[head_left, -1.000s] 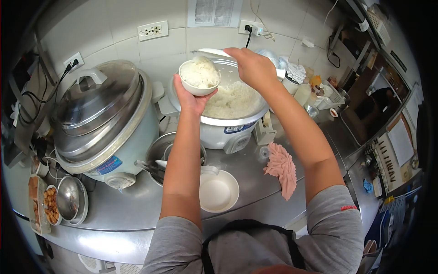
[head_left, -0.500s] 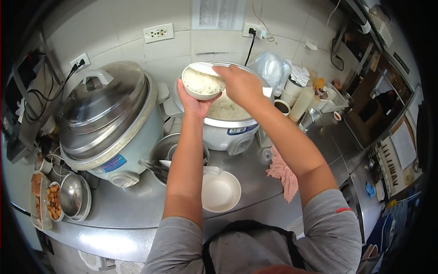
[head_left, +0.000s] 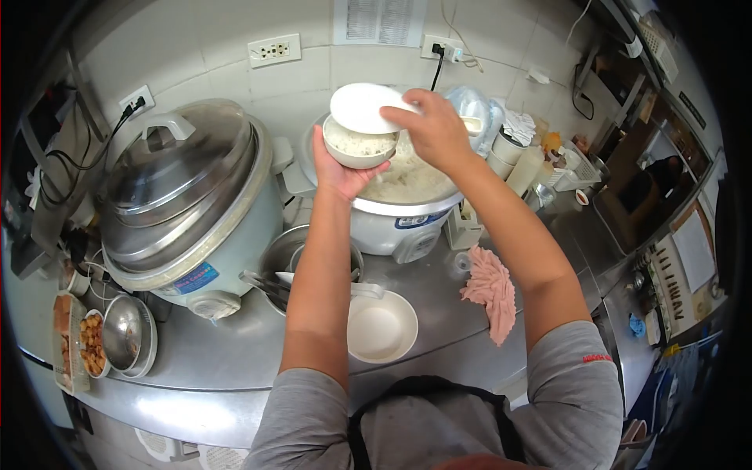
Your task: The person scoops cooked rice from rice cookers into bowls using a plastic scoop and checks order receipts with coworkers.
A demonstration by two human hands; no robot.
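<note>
My left hand [head_left: 343, 171] is wrapped round the underside of a small white bowl [head_left: 362, 160], its thumb up along the left side. Cooked rice [head_left: 360, 142] fills the bowl. Above its far rim, my right hand [head_left: 435, 129] grips a white rice paddle [head_left: 365, 107], with the broad blade tilted over the rice and the handle end poking out to the right. Both hands are over an uncovered rice cooker [head_left: 392, 227] holding more rice [head_left: 415, 176].
A larger covered rice cooker [head_left: 184, 196] stands left. On the steel counter are a white bowl [head_left: 382, 327], a metal pot [head_left: 294, 239] with utensils, a pink cloth [head_left: 492, 294] and, far left, a bowl of brown pieces [head_left: 93, 345]. Bottles [head_left: 526, 168] and cups line the right.
My right hand has moved up and right, lifting the paddle off the rice so its blade shows fully. The bowl has shifted slightly right in view.
</note>
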